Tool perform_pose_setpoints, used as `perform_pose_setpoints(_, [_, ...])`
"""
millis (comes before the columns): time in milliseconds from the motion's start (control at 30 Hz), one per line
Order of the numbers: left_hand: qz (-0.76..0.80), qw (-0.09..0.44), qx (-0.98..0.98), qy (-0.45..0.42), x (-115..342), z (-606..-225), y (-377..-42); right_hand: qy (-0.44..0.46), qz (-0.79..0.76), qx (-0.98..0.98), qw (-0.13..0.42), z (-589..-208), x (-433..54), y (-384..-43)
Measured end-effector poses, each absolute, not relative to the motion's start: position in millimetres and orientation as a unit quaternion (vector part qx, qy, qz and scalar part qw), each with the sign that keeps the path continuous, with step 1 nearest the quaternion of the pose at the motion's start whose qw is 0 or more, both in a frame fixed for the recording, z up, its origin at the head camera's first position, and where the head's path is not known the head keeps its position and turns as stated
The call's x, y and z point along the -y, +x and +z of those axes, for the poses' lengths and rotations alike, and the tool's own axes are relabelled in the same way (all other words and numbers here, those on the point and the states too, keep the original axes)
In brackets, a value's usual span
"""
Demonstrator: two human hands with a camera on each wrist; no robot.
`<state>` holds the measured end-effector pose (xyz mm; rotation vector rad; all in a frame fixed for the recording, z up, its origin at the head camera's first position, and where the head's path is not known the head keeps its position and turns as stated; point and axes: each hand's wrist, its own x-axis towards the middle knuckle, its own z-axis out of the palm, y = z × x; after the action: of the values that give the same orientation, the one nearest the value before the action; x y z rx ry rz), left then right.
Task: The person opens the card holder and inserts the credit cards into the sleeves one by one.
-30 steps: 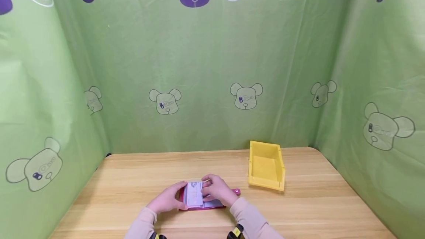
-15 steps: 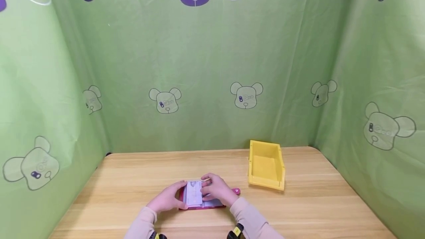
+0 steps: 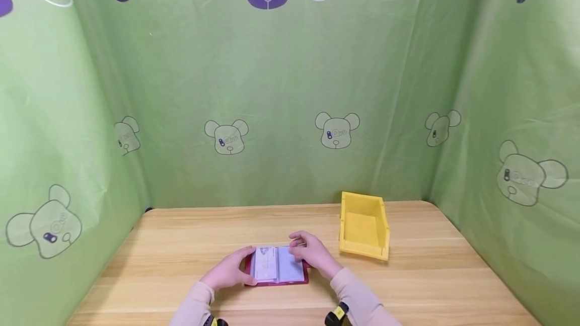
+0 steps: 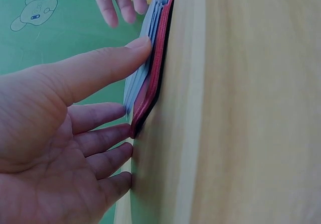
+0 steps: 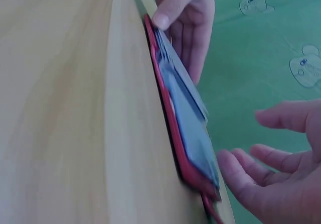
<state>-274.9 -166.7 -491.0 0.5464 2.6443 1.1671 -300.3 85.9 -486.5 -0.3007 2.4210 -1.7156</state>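
A red-covered card holder lies spread out on the table, with pale bluish clear sleeves inside. On its left half is a stack of sleeves, the top one bearing a printed card. My left hand grips the holder's left end, thumb at the near edge and fingers at the far edge; in the left wrist view the thumb presses on the sleeve edges. Just above the right half, my right hand holds nothing. In the right wrist view its fingers are loosely bent and apart from the holder.
A yellow bin stands on the wooden table to the right, beyond my right hand. Green printed curtains enclose the table at the back and both sides.
My right hand has lifted off the card sleeves and moved right, uncovering the holder's right half. My left hand keeps its place on the left end.
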Motion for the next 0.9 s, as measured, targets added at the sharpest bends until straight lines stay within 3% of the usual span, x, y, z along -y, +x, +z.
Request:
perform_pose_setpoints(167, [0.395,0.1,-0.895,0.184,168,-489,-275,-0.129,-0.544,-0.827,0.052,-486,-102,-298])
perform_pose_setpoints(567, [0.397,0.099,-0.894,0.18,169,-493,-275,-0.216,-0.387,-0.892,0.085,-494,-126,-295])
perform_pose_setpoints(900, [0.403,0.1,-0.893,0.175,167,-493,-275,-0.209,-0.341,-0.91,0.108,-496,-126,-293])
